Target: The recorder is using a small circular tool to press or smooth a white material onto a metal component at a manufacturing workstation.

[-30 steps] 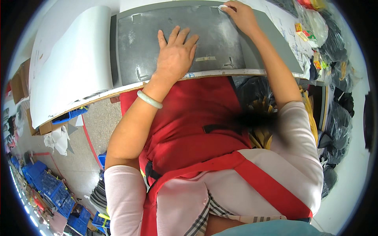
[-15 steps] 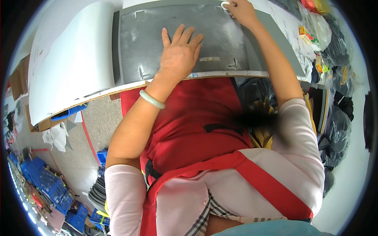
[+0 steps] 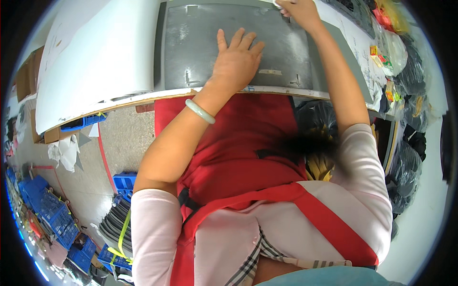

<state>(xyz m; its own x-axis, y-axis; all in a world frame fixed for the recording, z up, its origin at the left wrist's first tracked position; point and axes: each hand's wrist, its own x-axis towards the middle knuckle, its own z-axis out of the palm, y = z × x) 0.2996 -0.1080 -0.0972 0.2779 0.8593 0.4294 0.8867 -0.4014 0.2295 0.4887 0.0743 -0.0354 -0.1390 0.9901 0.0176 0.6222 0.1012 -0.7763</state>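
- Left hand (image 3: 237, 59): we are pressing it flat, palm down, fingers spread apart, on the grey panel (image 3: 200, 47). It is gripping nothing, only resting on the surface near the panel's front edge. One pale green bangle (image 3: 200, 111) is sitting on this wrist.
- Right hand (image 3: 299, 12): we are reaching it to the panel's far right corner, at the top rim of the view. The fingers are curled together over something small and pale there; we cannot tell what it is, nor how tightly it is being pinched.
- Grey panel: one, flat and rectangular, lying on the white table (image 3: 95, 62) straight in front of us, its front edge running along the table's edge. One short strip of tan tape (image 3: 270, 72) is sticking to it just to the right of the left hand.
- Red apron (image 3: 238, 143): one, covering our front, its straps crossing over pink sleeves.
- Blue crates (image 3: 47, 209): several, standing on the floor at lower left; we are counting at least four, more are too small to tell.
- Black bags (image 3: 410, 157): several, piled to the right of the table, the number unclear.
- Small coloured packets (image 3: 381, 57): a few, lying at the table's right end, well apart from both hands.
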